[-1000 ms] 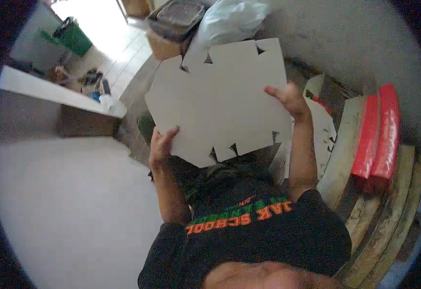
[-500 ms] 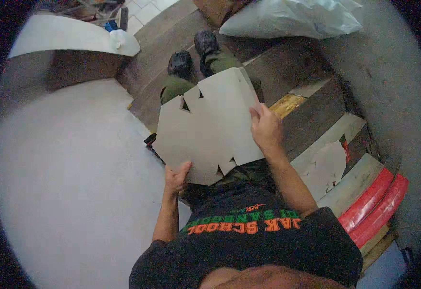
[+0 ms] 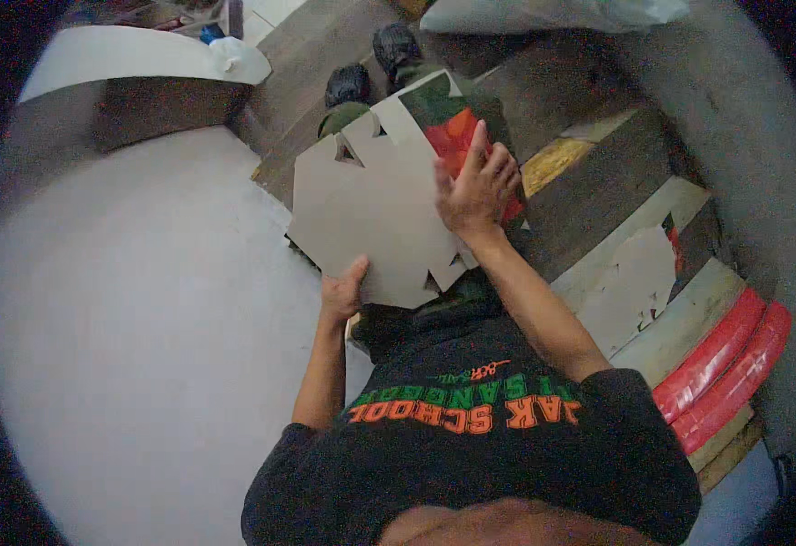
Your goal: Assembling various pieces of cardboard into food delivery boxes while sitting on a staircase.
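So the left hand [image 3: 343,293] is pinching the lower edge of a flat grey die-cut cardboard sheet with notched tabs [image 3: 371,214], thumb on top and the other fingers tucked under where I can't see them. The right hand [image 3: 475,187] isn't clamped on anything; it lies on the sheet's right side with fingers spread, pressing a flap over so the printed red-and-green face [image 3: 453,127] shows.

The sheet sits over the person's lap, tilted a bit, above a pair of black shoes [image 3: 371,68] on the floor. Progress-wise I'd say it's early: one side panel looks partly folded, the rest is flat and the tabs aren't tucked in.

Both forearms reach up from the black printed t-shirt [image 3: 471,437], the right one stretched further. A stack of red-edged boards [image 3: 725,355] lies off to the right, well apart from the hands.
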`<action>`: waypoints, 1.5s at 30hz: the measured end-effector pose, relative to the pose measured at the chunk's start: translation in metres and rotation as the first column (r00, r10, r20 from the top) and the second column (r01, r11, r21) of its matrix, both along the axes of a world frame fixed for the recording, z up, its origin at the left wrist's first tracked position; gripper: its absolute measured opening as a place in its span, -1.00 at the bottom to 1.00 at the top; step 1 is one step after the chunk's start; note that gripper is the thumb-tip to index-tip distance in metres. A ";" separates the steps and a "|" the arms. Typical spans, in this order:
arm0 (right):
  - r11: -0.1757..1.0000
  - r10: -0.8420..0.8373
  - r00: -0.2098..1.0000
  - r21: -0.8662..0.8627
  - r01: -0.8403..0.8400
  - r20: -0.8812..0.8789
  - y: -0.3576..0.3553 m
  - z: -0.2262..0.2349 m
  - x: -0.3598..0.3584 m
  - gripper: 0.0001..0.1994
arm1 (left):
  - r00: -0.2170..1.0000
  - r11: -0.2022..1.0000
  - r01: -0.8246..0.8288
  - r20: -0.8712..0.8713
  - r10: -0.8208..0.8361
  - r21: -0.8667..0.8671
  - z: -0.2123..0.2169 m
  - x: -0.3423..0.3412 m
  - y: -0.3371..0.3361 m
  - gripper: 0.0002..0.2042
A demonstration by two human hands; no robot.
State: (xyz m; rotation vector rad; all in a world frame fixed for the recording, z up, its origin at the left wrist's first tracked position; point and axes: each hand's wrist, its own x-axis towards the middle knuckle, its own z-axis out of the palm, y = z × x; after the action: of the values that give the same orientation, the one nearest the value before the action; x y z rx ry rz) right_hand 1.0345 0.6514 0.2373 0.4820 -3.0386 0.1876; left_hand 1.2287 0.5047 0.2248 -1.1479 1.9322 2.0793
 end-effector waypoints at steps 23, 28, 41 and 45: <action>0.874 -0.132 0.740 -0.274 0.400 0.660 0.075 -0.027 -0.040 -0.33 | 0.998 0.997 0.032 -0.055 -0.028 0.067 0.012 -0.042 0.014 -0.67; 0.527 0.459 0.590 -0.738 0.421 0.664 0.109 0.033 -0.044 -0.38 | 0.998 0.984 -0.052 -0.037 0.059 0.173 0.029 -0.043 0.004 -0.69; 0.486 0.613 0.704 -0.874 0.024 0.360 0.049 0.131 0.020 -0.08 | 0.900 0.989 0.120 -0.410 -0.147 -0.092 0.106 -0.070 0.038 -0.58; 0.562 0.579 0.770 -0.815 -0.138 0.268 0.033 0.120 0.033 0.01 | 0.817 0.920 -0.006 -0.532 -0.221 -0.392 0.126 -0.092 0.060 -0.58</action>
State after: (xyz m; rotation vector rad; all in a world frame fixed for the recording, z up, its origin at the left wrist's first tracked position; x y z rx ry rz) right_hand 1.0678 0.6847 0.3569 1.1166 -2.7859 1.8191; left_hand 1.1371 0.5645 0.3504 -0.4275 2.6845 2.2185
